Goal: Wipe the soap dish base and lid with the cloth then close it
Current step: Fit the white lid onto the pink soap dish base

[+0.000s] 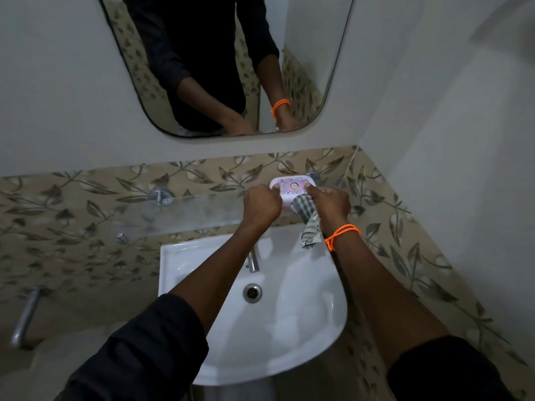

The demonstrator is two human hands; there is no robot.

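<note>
A white and pink soap dish (292,186) with a patterned lid sits on the glass shelf (185,209) above the sink. The lid lies on top of the base. My left hand (262,205) grips the dish's left side. My right hand (331,202) holds a grey checked cloth (307,221) against the dish's right front, with fingers touching the lid's right edge. The cloth hangs down below the shelf. An orange thread band circles my right wrist.
A white washbasin (304,308) with a chrome tap (253,260) and drain (252,292) lies below the shelf. A mirror (220,62) hangs above. Leaf-patterned tiles cover the wall. A metal pipe (24,316) sticks out at the lower left.
</note>
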